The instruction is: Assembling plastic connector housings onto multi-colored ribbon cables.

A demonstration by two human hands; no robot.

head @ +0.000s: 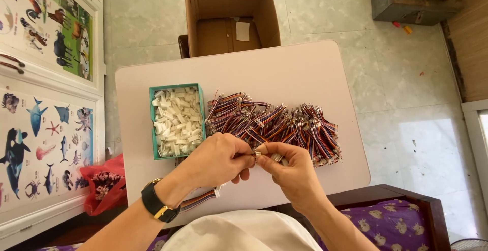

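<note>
Nearest the camera, a finished-looking ribbon of coloured wires (201,200) hangs off the near edge of the tabletop (284,73), just beside the left wrist with its black watch (155,206). It is the only piece set apart that way, so by the look of it little is done so far, though more may lie out of sight below the edge.

Just above it the two hands meet over the tabletop's near side. The left hand (216,160) is curled closed, its fingertips pinching a small white connector (257,154). The right hand (290,172) is closed too, pinching the short wire piece (277,157) against that connector; the two touch between the fingertips, so one join seems to be in progress.

Just beyond the hands lies the stock. To the left, a teal tray (151,124) is heaped with white plastic connector housings (178,121), nearly full. To its right, a broad pile of multicoloured wire bundles (277,124) spreads across the middle of the tabletop, seemingly untouched for the most part. Judging by both heaps, most of the work remains.

Farther off, past the far edge, an open cardboard box (231,19) stands on the floor.
</note>
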